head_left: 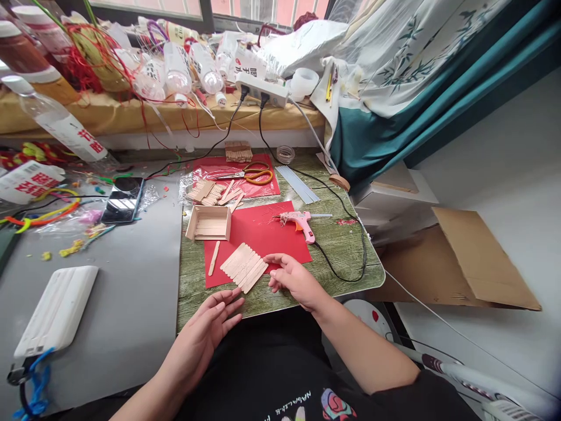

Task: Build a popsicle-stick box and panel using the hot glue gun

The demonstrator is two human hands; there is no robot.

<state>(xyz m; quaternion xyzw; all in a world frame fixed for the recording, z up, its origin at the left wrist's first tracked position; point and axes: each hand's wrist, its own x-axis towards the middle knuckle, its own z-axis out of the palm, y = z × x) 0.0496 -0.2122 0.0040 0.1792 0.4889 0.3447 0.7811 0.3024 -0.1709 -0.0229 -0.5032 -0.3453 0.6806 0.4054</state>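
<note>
A flat panel of craft sticks (243, 266) laid side by side rests on a red sheet (280, 234) near the table's front edge. My left hand (217, 318) is open below the panel, fingers apart, one fingertip close to its lower edge. At the panel's right corner is my right hand (295, 280), its index finger reaching out to the corner and the other fingers loosely bent; whether it touches is hard to tell. Behind the panel stands a small craft-stick box (209, 223). A single craft stick (214, 258) lies left of the panel. The pink glue gun (300, 223) lies to the right.
Loose craft sticks (210, 192), scissors (252, 173) and clear glue sticks (298, 184) lie farther back. The glue gun's black cord (339, 278) loops across the table's right side. On the grey surface at left are a phone (124, 200) and a white power bank (56, 310).
</note>
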